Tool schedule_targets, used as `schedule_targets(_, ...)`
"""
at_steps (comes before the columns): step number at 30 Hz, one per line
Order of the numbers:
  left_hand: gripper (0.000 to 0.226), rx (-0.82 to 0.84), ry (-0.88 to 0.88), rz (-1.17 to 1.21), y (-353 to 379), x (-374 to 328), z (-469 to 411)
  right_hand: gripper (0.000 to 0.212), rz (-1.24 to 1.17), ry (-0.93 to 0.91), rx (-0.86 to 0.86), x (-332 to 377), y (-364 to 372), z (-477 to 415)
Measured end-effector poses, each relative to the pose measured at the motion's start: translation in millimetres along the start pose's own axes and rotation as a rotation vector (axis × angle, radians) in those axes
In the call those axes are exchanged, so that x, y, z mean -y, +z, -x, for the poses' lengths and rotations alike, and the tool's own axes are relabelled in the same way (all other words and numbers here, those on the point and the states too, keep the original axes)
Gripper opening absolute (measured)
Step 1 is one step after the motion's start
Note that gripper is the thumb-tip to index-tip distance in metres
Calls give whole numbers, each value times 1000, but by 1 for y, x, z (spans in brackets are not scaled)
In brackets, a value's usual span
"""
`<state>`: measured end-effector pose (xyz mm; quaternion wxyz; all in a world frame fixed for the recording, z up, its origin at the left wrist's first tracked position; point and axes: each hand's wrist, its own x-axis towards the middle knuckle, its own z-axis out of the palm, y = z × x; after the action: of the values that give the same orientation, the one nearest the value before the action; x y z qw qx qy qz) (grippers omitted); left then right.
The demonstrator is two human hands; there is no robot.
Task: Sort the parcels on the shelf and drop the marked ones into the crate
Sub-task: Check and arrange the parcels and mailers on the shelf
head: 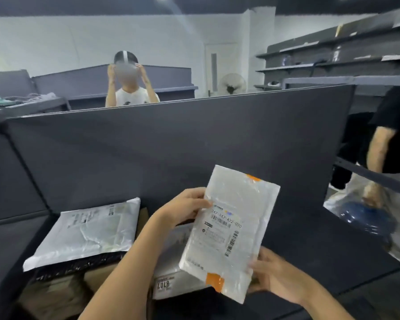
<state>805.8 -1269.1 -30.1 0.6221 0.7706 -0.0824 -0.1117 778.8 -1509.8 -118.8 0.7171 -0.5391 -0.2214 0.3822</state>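
Both hands pinched the parcel (231, 229) upright above the shelf (310, 250): left hand (185, 209) at its far-left edge, right hand (270, 273) at its near corner. The slick wrapping could slip free; no crate showed.

The white plastic mailer bag with orange tape (231, 229) looks glossy and crinkled, its paper label matt. The larger white plastic mailer (86, 232) shines likewise, lying on dull brown cardboard boxes (56, 294). The dark grey shelf (310, 245) surface is matt, faintly textured.
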Motion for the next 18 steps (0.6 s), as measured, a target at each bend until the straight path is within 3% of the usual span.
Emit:
schedule_targets(4,18,0,8,-127,-2,-2,8,52,-86,-67,-222,-4,23,-25)
schedule_targets(9,24,-113,5,24,-11,43,26,47,-113,-187,-335,5,19,-38)
schedule_targets(12,22,-52,-8,141,-11,77,44,57,-52,-225,-374,12,21,-53)
schedule_targets(14,21,-101,20,205,-7,88,50,68,-16,-231,-378,15,22,-60)
schedule_targets(18,23,-225,24,281,-8,109,63,35,-17,-218,-412,7,30,-84)
